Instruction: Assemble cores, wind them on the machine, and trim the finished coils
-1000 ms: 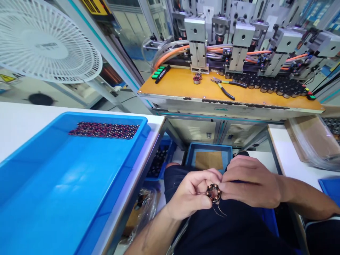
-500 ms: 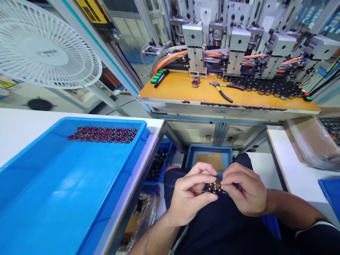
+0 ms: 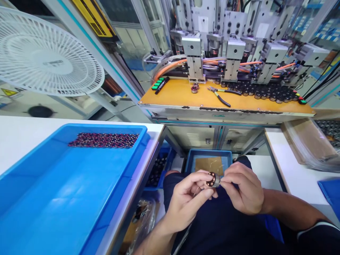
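Two hands on one copper-wound coil (image 3: 214, 180), held above the lap. Left hand (image 3: 190, 202) and right hand (image 3: 243, 189) pinch it from either side, both grips clenched on it. One blue tray (image 3: 79, 125) to the left, one batch of small coils (image 3: 103, 140) inside. Orange worktop (image 3: 175, 92) ahead: two coils (image 3: 195, 88), one pair of cutters (image 3: 219, 92).

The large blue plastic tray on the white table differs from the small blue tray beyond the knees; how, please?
The large blue plastic tray is much bigger than the small blue tray. The large tray holds small dark parts; the small tray holds brown card. Both are open and blue.
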`<state>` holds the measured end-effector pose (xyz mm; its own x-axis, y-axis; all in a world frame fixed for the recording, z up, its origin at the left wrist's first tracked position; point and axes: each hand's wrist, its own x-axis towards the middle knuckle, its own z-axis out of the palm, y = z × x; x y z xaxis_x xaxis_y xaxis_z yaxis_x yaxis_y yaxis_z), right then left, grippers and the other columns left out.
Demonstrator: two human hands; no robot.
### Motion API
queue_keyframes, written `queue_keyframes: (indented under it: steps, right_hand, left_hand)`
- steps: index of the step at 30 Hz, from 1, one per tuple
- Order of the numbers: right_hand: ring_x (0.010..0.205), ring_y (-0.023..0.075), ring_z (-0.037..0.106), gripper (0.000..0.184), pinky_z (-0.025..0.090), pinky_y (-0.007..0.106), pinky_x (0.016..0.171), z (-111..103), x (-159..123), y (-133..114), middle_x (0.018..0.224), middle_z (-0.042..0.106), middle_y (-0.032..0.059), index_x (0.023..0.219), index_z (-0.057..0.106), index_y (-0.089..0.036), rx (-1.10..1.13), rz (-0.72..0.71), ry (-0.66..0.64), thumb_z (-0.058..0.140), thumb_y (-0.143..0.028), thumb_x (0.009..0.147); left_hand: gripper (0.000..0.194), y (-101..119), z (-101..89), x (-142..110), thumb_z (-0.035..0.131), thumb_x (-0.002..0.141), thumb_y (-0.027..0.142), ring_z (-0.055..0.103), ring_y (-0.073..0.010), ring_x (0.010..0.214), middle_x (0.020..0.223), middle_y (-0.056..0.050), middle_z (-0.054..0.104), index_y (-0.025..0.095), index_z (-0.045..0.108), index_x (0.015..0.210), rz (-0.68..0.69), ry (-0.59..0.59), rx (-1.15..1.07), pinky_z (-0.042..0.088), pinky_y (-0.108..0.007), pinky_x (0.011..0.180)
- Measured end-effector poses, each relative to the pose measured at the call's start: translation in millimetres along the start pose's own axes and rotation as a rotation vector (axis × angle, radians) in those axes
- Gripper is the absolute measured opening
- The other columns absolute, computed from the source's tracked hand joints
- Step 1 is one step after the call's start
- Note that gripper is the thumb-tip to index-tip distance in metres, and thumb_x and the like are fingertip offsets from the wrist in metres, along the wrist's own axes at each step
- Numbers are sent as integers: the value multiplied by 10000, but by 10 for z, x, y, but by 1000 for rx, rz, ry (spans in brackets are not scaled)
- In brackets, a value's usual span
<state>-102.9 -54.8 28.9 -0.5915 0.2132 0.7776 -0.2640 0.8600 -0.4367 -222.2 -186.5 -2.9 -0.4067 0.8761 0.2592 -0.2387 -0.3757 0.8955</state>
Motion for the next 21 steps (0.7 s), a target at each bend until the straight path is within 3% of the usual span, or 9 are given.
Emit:
queue_keyframes:
  steps: [4, 9, 12, 15, 18, 21]
  right_hand:
    - [639, 131, 556, 103, 509, 266, 593, 0, 6, -42, 711, 605, 46, 851, 588, -150, -4, 40, 16, 526, -73, 880]
    - [611, 129, 550, 104, 502, 267, 562, -15, 16, -77, 691, 594, 38, 839, 584, -145, 73, -72, -16, 510, -83, 881]
    - [610, 134, 545, 99, 498, 275, 545, -19, 17, -76, 693, 595, 44, 850, 585, -138, 54, -225, -32, 505, -100, 895]
    - [595, 136, 532, 110, 482, 278, 522, -36, 20, -95, 686, 584, 47, 835, 586, -130, 10, -308, -30, 500, -99, 897]
    - [572, 131, 520, 117, 462, 276, 516, -70, 28, -160, 675, 573, 43, 816, 585, -128, -31, -321, -44, 502, -83, 884]
    - [581, 129, 530, 117, 451, 266, 526, -100, 23, -254, 674, 578, 32, 817, 575, -145, -75, -274, -62, 498, -85, 883]
  left_hand:
    - [150, -3, 9, 6, 769, 754, 154, 700, -202, 958, 1174, -81, 659, 197, 698, 879, 104, -22, -82, 564, -326, 868]
    - [292, 20, 31, -42, 819, 699, 375, 638, -260, 1142, 938, -15, 720, 215, 604, 815, 62, 4, -336, 479, -422, 1010]
    - [419, 49, 22, -65, 753, 728, 518, 649, -219, 1022, 970, -64, 688, 192, 642, 967, -100, -2, -282, 503, -323, 892]
    - [454, 83, 10, -96, 659, 807, 548, 581, -122, 679, 761, -44, 622, 126, 628, 971, -267, -155, -194, 452, -230, 644]
    - [332, 114, 36, -146, 656, 849, 448, 485, -80, 535, 617, 25, 536, 143, 578, 955, -264, -182, -185, 372, -203, 547]
    - [225, 128, 93, -197, 640, 883, 312, 547, -89, 544, 636, 27, 577, 172, 550, 1033, -179, -138, -208, 400, -196, 543]
